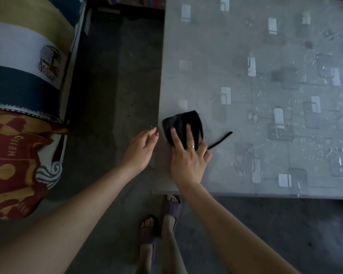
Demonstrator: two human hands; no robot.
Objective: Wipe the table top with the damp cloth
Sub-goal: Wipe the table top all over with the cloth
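A dark, bunched cloth (186, 119) lies on the grey patterned table top (265, 115), close to its left edge. My right hand (186, 157) presses flat on the cloth with straight, spread fingers, covering its near part. A thin dark strap (222, 139) trails from the cloth to the right. My left hand (141, 149) hovers just off the table's left edge, fingers relaxed, holding nothing. Wet streaks and droplets shine on the right part of the table top.
A sofa or bed with striped and red-and-yellow patterned fabric (18, 95) fills the left side. A strip of dark concrete floor (111, 86) runs between it and the table. My feet in sandals (158, 220) stand at the table's near left corner.
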